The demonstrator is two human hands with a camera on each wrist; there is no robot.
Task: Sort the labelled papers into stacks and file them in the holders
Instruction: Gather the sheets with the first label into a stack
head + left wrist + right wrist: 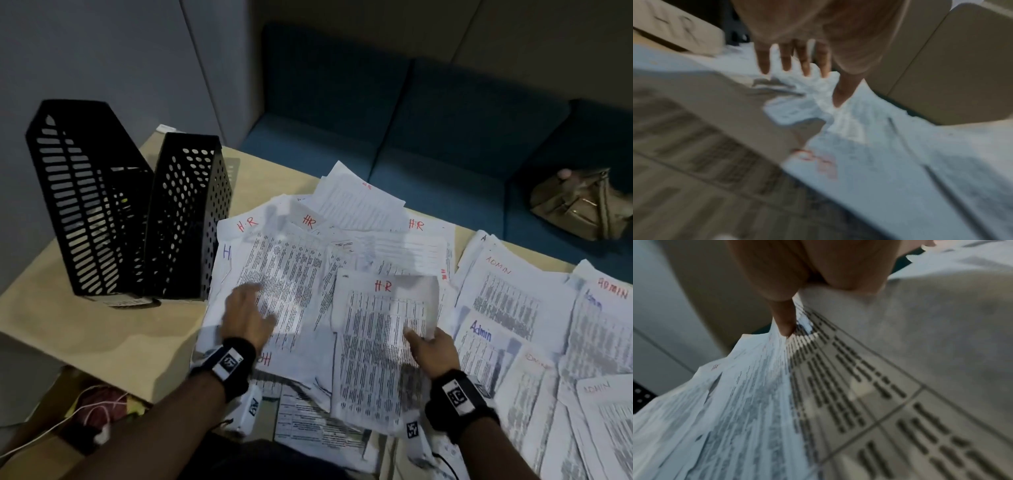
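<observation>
Printed sheets marked HR in red lie in a loose heap [291,260] at the table's middle. Sheets marked ADMIN [513,301] spread out to the right. My right hand [430,346] pinches the right edge of one HR sheet [380,342], thumb [785,321] on top, lifting it above the heap. My left hand [248,315] hovers flat over the heap's left side with straight, spread fingers [786,60], holding nothing. Two black perforated holders [92,198] [191,219] stand upright at the left of the table.
A teal sofa [428,120] runs behind the table, with a tan handbag [582,205] on it at the right. Bare beige table top [68,318] lies in front of the holders. Red and white cords [99,407] lie on the floor at the lower left.
</observation>
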